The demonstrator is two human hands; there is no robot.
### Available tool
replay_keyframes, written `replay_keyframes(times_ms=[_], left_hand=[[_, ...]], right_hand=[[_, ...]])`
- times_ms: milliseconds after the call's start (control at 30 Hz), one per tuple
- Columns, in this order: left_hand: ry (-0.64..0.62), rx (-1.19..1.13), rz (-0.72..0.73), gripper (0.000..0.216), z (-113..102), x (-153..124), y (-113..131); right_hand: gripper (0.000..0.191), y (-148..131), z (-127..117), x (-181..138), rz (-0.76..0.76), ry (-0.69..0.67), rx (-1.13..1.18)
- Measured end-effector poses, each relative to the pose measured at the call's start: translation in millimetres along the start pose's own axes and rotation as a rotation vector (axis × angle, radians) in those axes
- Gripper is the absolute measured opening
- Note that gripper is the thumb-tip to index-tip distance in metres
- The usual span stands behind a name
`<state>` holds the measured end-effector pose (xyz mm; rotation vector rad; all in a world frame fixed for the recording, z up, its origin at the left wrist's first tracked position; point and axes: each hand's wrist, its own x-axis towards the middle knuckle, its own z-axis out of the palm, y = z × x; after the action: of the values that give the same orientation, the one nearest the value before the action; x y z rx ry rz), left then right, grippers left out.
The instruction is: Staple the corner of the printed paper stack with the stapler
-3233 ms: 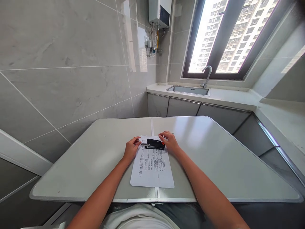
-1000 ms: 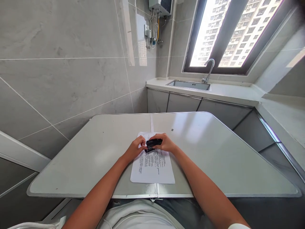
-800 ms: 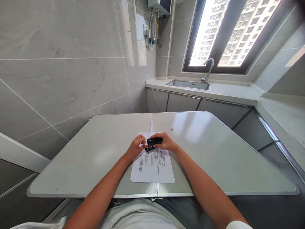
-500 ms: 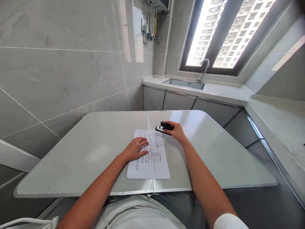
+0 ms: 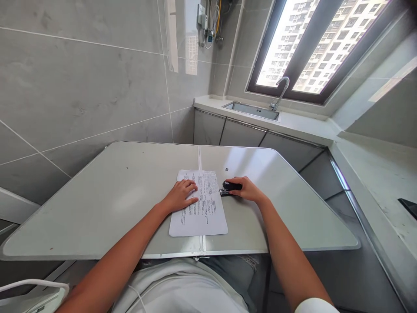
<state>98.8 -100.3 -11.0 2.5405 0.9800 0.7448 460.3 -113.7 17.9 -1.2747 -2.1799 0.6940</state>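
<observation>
At far left, a gray tiled wall (image 5: 81,95) and, low in the corner, a white object (image 5: 42,300) cut by the frame. Across the foreground, a pale table (image 5: 97,208) with a central seam. Palm down on printed paper (image 5: 198,221), fingers loosely spread and thumb apart: left hand (image 5: 179,195). Beyond the paper's upper right corner, a dark speck (image 5: 226,169), too small to identify. Front end aimed left at the paper's right edge, too close to tell whether touching: black stapler (image 5: 232,186). Gripping its rear between fingers above and thumb below: right hand (image 5: 246,189). Farther back, a sink (image 5: 254,111) and curved faucet (image 5: 282,91) beneath a window (image 5: 298,48). At far right, on a white counter (image 5: 368,156), a dark flat object (image 5: 408,208).
</observation>
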Motion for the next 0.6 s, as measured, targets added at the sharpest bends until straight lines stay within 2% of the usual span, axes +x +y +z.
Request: replay_keyframes(times_ms=[233, 600], left_hand=[[-0.063, 0.040, -0.011, 0.028, -0.9, -0.6, 0.6], [-0.041, 0.018, -0.016, 0.027, -0.1, -1.2, 0.4]], right_hand=[[0.048, -7.9, 9.4, 7.8, -0.079, 0.013, -0.043], [0.042, -24.0, 18.0, 14.0, -0.100, 0.002, -0.193]])
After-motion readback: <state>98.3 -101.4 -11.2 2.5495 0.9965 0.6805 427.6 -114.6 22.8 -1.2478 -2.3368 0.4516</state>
